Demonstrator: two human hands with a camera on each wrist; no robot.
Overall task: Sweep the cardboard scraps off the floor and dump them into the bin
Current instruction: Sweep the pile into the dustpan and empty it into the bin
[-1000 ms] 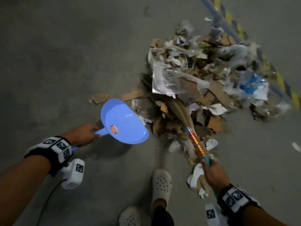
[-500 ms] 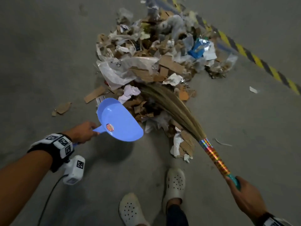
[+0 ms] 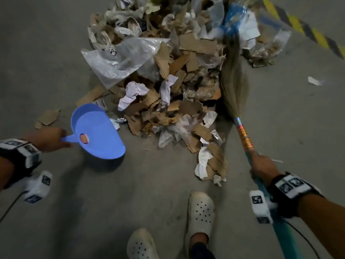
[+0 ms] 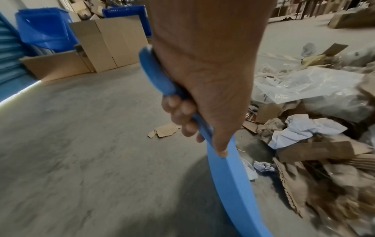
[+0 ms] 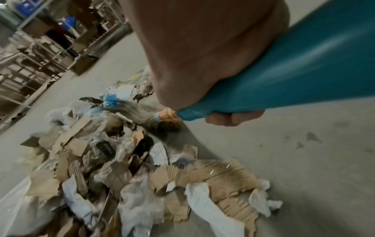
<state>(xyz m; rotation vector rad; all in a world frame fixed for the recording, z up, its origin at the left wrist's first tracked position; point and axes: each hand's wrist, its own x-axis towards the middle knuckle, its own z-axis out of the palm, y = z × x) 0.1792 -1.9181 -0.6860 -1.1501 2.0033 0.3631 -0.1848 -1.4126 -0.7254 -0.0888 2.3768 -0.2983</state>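
- Head view: left hand (image 3: 47, 139) is wrapped round the stub handle of the blue dustpan (image 3: 97, 133). The pan hangs tilted just clear of the floor (image 3: 149, 202), its mouth turned toward the heap, with nothing in it.
- Right hand (image 3: 263, 168) is closed round the teal shaft of the broom (image 3: 242, 135). The bristles (image 3: 234, 81) fan out ahead of this hand, along the outer edge of the pile.
- The cardboard scraps (image 3: 177, 109) lie between the two hands and beyond them, mixed with clear plastic sheet (image 3: 123, 58) and crumpled paper (image 3: 134, 92). One loose cardboard piece (image 3: 48, 116) sits just beyond the left hand, apart from the heap. No bin shows in this view.
- Left wrist view: fingers (image 4: 182, 115) curl under the dustpan handle, thumb laid along the rim — a firm hold. Blue crates (image 4: 44, 28) and cardboard boxes (image 4: 109, 41) stand far off past the hand; whether any of them is the bin, I cannot tell.
- Right wrist view: fingers (image 5: 229, 117) are clamped under the broom shaft, just behind the foil-wrapped neck. The bristle tips are buried in the far side of the pile, by a blue wrapper (image 5: 110, 98).
- Step in hand, as I read it: gathering — the broom is set to draw scraps toward the pan.
- Next move calls for the pan lip flat on the floor at the near edge of the heap, then a short pull of the bristles toward the left hand.
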